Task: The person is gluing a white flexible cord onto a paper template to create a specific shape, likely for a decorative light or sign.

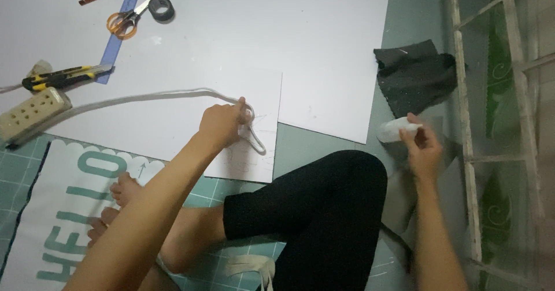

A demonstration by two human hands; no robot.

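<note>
1. The left hand point(222, 123) is clenched on a looped white cord point(252, 134), resting on the white foam board point(324, 42) that covers the floor.
2. The right hand point(422, 146), right of the board's edge, pinches a small white roll point(393, 131).
3. A dark cloth point(416, 74) lies beyond that roll; a power strip point(32, 113), utility knife point(63, 76) and scissors point(128, 19) lie at the board's left.
</note>
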